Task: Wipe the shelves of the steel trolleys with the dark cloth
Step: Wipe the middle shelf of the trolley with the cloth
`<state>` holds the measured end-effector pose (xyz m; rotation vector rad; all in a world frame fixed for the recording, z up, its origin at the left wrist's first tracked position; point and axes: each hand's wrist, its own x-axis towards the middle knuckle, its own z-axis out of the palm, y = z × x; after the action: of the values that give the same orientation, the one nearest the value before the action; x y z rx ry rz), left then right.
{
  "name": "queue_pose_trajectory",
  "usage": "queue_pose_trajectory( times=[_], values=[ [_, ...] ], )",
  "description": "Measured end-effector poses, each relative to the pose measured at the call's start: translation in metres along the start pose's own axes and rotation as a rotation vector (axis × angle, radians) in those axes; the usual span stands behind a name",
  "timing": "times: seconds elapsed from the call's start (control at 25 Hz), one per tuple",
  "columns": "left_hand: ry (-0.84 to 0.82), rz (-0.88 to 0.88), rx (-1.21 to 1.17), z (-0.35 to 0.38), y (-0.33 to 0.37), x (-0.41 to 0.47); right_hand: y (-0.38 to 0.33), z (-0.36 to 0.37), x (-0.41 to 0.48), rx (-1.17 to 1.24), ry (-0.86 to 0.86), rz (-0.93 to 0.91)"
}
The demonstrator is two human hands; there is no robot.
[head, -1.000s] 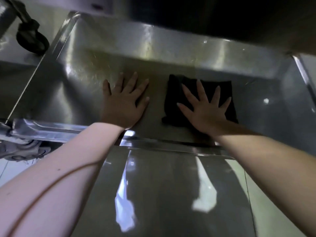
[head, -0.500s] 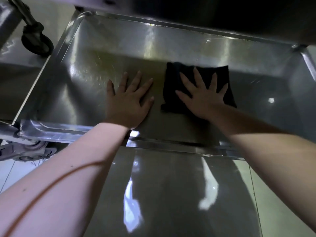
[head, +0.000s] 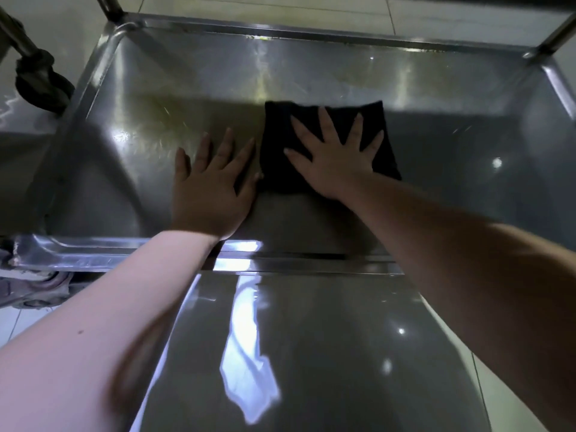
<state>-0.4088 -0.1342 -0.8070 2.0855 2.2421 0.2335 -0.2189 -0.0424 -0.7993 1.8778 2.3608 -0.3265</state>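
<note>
- Dark cloth (head: 327,120): flat on trolley shelf (head: 467,145), directly under right hand (head: 333,160), fingers (head: 327,123) spread, pressing.
- Left hand (head: 208,194): just beside cloth, fingers straight, flat on steel.

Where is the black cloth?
Head view: the cloth lies flat on the shelf, right of centre, pressed under the right hand, beside the left hand.

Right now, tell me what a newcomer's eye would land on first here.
The dark cloth, near the middle of the steel shelf, is pressed flat under the spread fingers of the right hand. Just to its left, the left hand lies flat on the bare steel. A black castor wheel stands at the far left, outside the shelf.
</note>
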Motion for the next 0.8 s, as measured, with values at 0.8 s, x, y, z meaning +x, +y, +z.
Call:
queue_pose_trajectory(
  times=[0.8],
  values=[
    [-0.077,0.017,-0.051,-0.014,0.004,0.001,0.013,0.009,-0.1,0.041,0.084,0.018]
  ],
)
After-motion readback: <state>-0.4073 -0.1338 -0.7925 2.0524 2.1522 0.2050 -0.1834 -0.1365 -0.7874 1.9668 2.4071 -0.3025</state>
